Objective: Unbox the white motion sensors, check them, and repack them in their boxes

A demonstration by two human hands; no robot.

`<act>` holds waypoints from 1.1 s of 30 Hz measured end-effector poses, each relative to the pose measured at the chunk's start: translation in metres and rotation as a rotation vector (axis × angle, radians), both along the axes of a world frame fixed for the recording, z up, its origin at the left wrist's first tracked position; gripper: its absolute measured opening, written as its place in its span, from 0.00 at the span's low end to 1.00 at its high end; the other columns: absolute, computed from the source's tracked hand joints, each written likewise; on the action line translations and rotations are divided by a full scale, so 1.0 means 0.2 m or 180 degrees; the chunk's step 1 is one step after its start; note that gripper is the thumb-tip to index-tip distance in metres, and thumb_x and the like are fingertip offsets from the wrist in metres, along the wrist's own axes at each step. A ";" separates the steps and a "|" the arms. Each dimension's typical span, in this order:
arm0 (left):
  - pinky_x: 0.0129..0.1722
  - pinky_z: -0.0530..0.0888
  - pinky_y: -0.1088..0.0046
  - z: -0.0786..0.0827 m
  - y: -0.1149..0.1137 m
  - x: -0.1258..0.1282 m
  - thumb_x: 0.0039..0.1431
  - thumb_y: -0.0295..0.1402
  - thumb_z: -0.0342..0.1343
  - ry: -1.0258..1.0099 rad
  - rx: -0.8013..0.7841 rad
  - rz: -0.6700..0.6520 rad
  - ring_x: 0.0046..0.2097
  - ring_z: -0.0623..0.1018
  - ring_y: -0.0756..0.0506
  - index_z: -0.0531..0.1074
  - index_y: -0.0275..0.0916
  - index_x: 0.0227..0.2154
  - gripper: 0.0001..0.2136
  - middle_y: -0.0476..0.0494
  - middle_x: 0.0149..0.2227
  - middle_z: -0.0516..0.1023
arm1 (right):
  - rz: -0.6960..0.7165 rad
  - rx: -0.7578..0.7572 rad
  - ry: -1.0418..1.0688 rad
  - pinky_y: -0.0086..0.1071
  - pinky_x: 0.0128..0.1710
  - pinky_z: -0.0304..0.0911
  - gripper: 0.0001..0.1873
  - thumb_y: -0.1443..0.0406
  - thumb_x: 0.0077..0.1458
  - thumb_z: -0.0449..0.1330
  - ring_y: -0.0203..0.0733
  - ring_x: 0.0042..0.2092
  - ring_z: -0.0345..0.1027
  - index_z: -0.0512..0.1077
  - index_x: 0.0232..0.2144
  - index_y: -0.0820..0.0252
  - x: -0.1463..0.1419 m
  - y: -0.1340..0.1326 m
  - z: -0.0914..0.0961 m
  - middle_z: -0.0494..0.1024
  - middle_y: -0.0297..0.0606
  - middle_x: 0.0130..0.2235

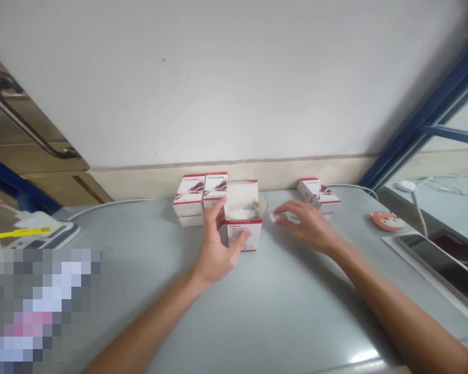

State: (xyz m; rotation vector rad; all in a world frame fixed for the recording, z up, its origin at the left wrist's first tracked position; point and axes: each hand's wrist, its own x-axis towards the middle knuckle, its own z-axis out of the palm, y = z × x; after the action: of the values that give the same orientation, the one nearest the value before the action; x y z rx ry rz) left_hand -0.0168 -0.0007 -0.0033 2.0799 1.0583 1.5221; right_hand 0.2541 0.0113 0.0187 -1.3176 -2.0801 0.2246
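An open white box with red trim (244, 221) stands in the middle of the grey table (257, 306), its lid flap up and something pale inside. My left hand (218, 244) grips the box from its left side, thumb on the front and fingers behind. My right hand (308, 224) lies to the right of the box, fingers curled round a small white item (273, 217) on the table.
Stacked closed red-and-white boxes (200, 196) stand behind the open one, and another such box (317, 193) lies at the back right. A small orange animal-shaped object (388, 221), a tablet (440, 265), a scale (39, 234) at left and cables sit around.
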 end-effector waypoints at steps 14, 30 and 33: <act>0.47 0.81 0.63 -0.09 0.06 0.02 0.62 0.32 0.67 -0.0641 0.0427 -0.0478 0.52 0.79 0.44 0.51 0.49 0.53 0.28 0.41 0.55 0.64 | 0.0444 -0.0391 -0.0183 0.34 0.34 0.62 0.10 0.71 0.63 0.59 0.40 0.37 0.72 0.80 0.36 0.56 -0.51 -0.07 0.52 0.79 0.38 0.41; 0.53 0.76 0.59 -0.11 0.07 0.02 0.54 0.30 0.73 -0.0417 0.0743 0.0059 0.58 0.72 0.41 0.56 0.47 0.50 0.31 0.41 0.53 0.65 | -0.0329 0.0333 -0.0352 0.52 0.57 0.69 0.29 0.50 0.68 0.58 0.55 0.55 0.72 0.64 0.66 0.50 0.02 0.01 0.23 0.65 0.50 0.62; 0.52 0.77 0.60 -0.11 0.07 0.02 0.51 0.29 0.74 -0.0374 0.0796 0.0178 0.57 0.73 0.43 0.56 0.47 0.48 0.32 0.42 0.53 0.66 | -0.0705 -0.0724 -0.0765 0.46 0.45 0.71 0.29 0.44 0.65 0.59 0.50 0.42 0.76 0.68 0.59 0.52 0.25 0.06 0.20 0.73 0.48 0.55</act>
State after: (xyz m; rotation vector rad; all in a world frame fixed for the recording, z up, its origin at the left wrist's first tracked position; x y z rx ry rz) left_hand -0.0119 0.0133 -0.0260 2.1036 0.9316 1.8636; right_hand 0.3033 0.0240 0.0578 -1.7755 -2.1283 0.2195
